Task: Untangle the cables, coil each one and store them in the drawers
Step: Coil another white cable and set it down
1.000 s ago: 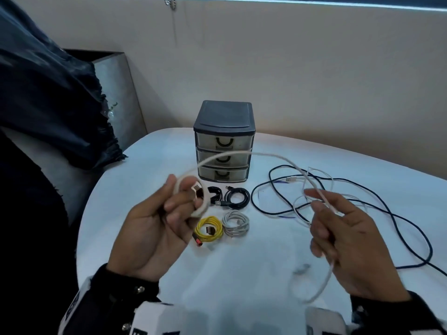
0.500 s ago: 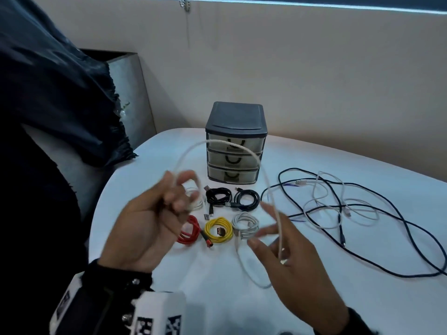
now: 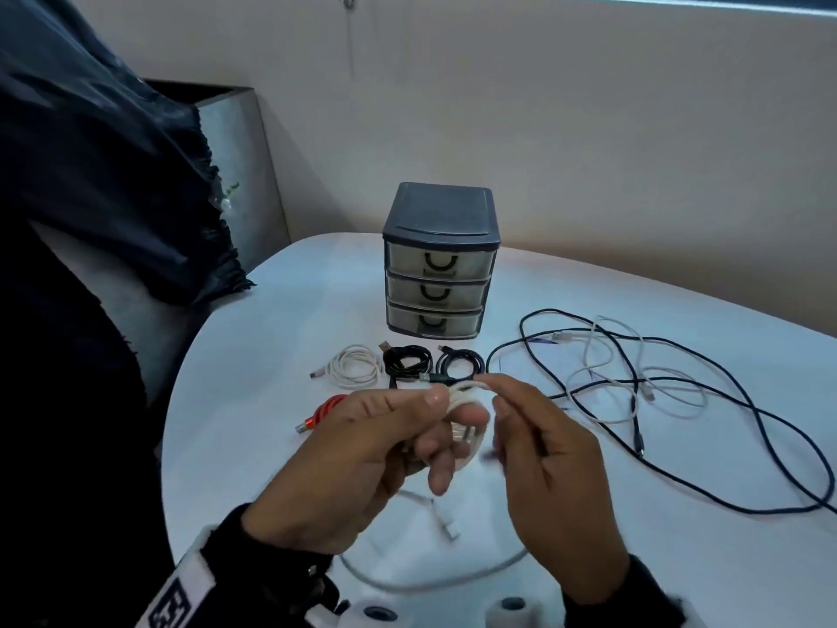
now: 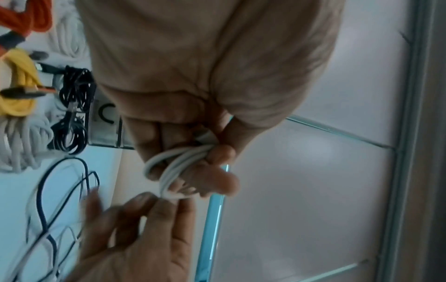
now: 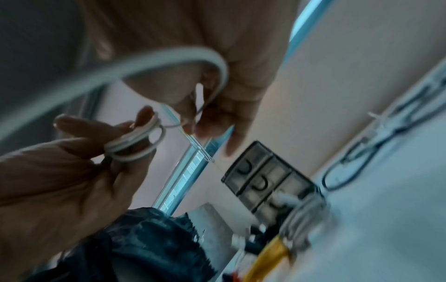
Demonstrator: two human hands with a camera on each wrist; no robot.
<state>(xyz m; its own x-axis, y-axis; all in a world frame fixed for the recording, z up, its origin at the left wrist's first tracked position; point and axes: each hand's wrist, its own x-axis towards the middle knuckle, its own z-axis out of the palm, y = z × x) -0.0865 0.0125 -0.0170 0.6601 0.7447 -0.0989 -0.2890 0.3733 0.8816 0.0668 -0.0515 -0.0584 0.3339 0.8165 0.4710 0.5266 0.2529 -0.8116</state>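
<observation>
Pinching one white cable (image 3: 466, 394) above the table (image 3: 253, 428) edge, both hands' grip stays closed.

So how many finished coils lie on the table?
6. Near the drawers: white coil, black coil, second black coil. Closer: red coil, yellow coil, grey coil; the last two show only in the left wrist view.

On the table (image 3: 281, 446), the drawer unit (image 3: 440, 260) stands toward the back; a row of coiled cables (image 3: 403, 362) lies just before it, loose tangled cables (image 3: 634, 383) to its right, both hands (image 3: 358, 464) before it
</observation>
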